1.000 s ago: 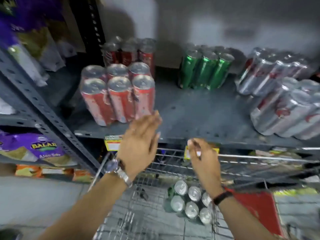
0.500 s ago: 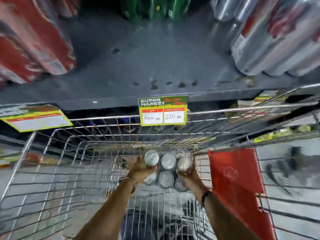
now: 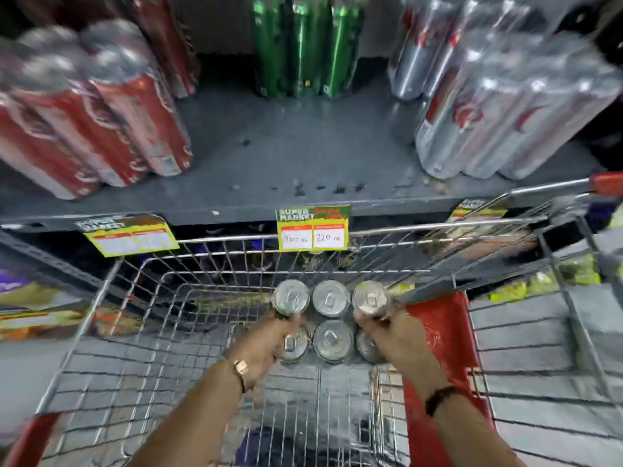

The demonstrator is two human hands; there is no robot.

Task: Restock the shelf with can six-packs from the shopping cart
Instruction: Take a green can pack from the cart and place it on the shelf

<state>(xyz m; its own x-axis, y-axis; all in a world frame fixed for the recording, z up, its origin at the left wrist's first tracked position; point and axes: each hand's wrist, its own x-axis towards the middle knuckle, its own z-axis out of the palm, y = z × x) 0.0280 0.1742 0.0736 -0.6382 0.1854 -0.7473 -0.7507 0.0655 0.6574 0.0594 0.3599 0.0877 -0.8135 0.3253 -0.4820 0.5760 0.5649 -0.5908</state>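
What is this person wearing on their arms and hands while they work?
Both forearms are bare, with no sleeves or gloves in view. The left hand has a metal wristwatch with a rose-gold-looking clasp at its wrist. The right hand has a thin dark cord bracelet around its wrist.

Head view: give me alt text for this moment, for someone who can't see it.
Both hands, left and right, grip a six-pack of silver-topped cans inside the wire cart. Above, the grey shelf holds red packs at left, green cans at the back and silver packs at right, with bare space in the middle.
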